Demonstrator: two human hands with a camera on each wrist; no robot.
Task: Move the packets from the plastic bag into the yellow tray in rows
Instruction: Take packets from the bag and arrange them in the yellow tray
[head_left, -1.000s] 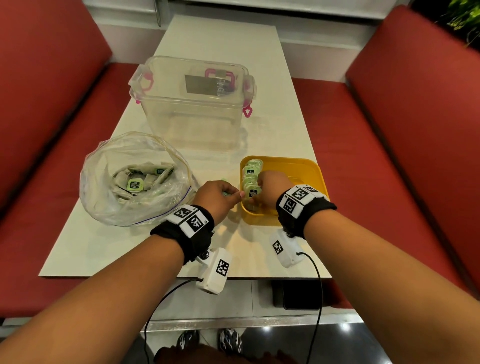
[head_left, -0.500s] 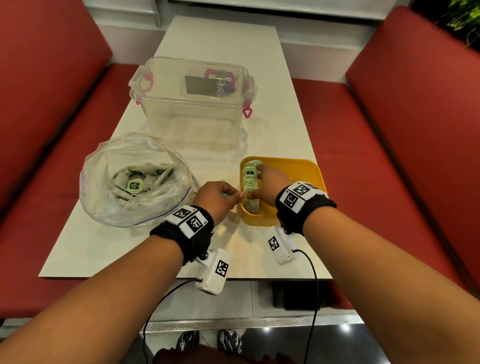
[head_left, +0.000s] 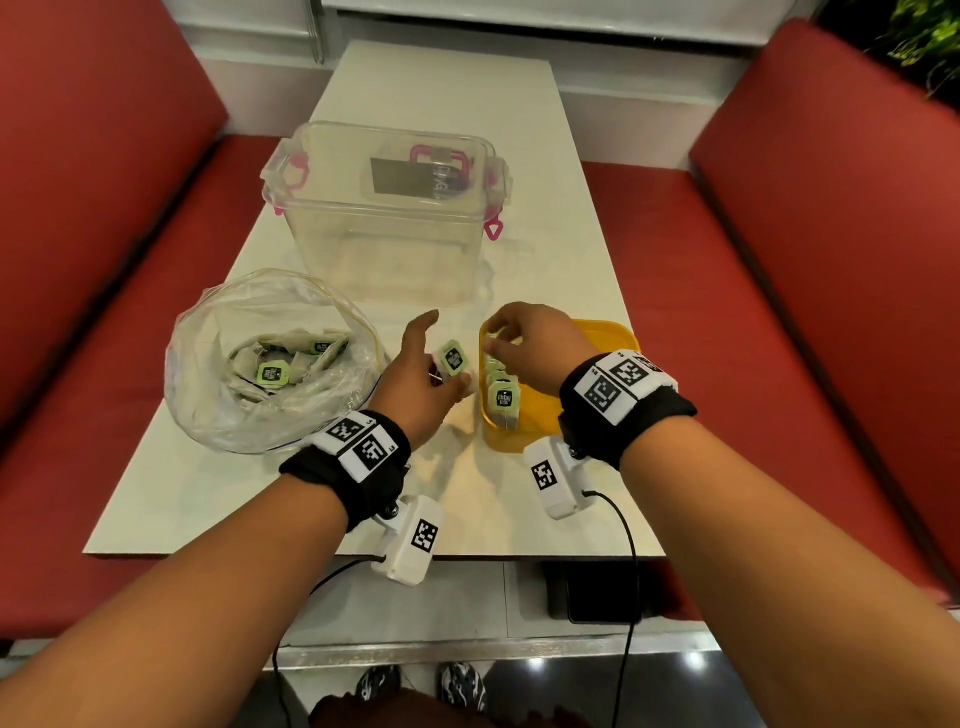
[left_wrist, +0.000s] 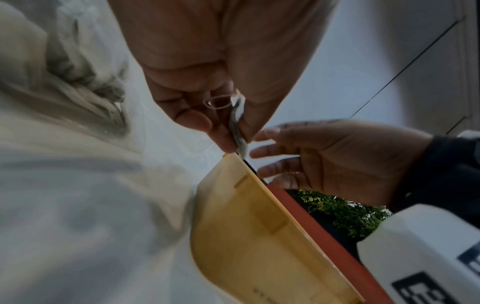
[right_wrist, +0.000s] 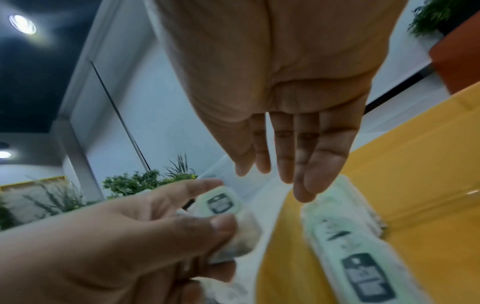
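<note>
1. One packet (head_left: 453, 359) now shows in the left hand (head_left: 423, 379), pinched at centre frame beside the yellow tray (head_left: 613, 338); earlier that fist hid it.
2. Right hand (head_left: 540, 348), fingers straight and empty, has lifted off the tray's single row (head_left: 501, 387); a handover looks next.
3. One plastic bag (head_left: 208, 384), centre left, holds several packets; one clear box (head_left: 387, 218) sits behind.

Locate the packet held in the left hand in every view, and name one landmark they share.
Head: packet centre, just left of the yellow tray.
Left wrist: packet edge-on, upper centre, pinched by the left hand.
Right wrist: packet lower centre-left.
Shared landmark: the yellow tray.
</note>
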